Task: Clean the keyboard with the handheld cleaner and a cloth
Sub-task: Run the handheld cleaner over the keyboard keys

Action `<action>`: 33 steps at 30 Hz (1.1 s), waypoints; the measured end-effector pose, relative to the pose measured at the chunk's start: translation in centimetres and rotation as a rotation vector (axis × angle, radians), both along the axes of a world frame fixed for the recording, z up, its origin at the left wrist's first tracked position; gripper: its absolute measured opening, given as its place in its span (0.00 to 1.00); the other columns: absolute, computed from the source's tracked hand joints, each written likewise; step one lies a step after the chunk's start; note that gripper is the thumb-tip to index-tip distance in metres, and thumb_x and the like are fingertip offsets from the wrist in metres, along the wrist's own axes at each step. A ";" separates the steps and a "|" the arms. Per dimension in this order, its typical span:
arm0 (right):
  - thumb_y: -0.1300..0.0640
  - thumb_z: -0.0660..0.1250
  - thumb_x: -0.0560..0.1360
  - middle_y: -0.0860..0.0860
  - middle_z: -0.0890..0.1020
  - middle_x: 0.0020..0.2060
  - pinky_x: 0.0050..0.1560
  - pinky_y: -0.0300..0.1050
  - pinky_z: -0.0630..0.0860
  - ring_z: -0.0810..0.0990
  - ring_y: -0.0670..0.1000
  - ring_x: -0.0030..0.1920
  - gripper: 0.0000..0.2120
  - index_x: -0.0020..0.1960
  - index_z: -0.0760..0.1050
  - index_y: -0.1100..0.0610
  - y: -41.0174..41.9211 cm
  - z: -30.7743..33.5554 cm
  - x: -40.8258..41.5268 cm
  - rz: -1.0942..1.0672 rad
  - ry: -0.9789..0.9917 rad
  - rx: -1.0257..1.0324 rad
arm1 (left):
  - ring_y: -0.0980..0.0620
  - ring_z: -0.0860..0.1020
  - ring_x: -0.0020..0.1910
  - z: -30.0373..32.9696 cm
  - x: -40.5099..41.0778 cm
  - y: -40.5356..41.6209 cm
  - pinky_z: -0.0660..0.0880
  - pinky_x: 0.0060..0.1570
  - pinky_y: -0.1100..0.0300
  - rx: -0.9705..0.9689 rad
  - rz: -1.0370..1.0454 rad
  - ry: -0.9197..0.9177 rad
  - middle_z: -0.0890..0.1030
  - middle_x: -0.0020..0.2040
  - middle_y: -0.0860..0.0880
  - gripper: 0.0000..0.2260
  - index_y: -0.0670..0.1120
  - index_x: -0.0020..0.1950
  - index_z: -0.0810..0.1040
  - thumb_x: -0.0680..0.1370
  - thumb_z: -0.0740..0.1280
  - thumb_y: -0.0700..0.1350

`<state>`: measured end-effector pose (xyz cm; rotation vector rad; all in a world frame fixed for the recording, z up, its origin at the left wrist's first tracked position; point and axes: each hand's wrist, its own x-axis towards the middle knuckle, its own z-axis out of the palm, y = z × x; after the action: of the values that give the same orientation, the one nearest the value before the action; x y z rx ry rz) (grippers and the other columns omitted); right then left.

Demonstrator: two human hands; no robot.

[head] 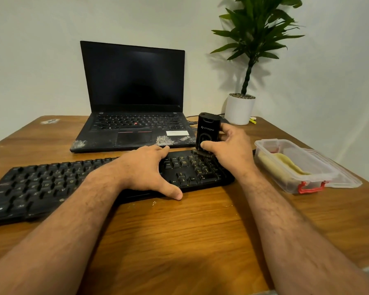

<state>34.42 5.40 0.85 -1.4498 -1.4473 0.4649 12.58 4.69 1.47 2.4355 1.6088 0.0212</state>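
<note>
- Right hand (228, 149) clamped round upright black boxy handheld cleaner (208, 129), nozzle down on far-right keys of long black plastic keyboard (51, 184).
- Left hand (146, 169) spread flat, bracing keyboard just left of cleaner.
- Risk: hard press or tilt; keycap snagged, popped loose.
- Folded yellow cloth (285, 163) in clear plastic box (311, 189), right of right hand, untouched.

Both forearms are bare and hairy, with no sleeves, watch or rings showing. The left hand (146, 169) and right hand (230, 149) are ungloved.
</note>
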 end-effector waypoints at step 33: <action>0.60 0.74 0.71 0.48 0.83 0.53 0.54 0.42 0.76 0.82 0.50 0.55 0.22 0.64 0.74 0.52 0.5 0.2 0.2 -0.150 -0.067 -0.017 | 0.52 0.62 0.76 0.1 0.0 -0.1 0.62 0.76 0.50 -0.018 -0.008 -0.031 0.61 0.80 0.54 0.63 0.51 0.83 0.49 0.58 0.75 0.73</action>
<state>34.58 5.86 1.06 -1.5878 -1.3778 0.3384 12.53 4.60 1.61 2.4157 1.5790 0.0430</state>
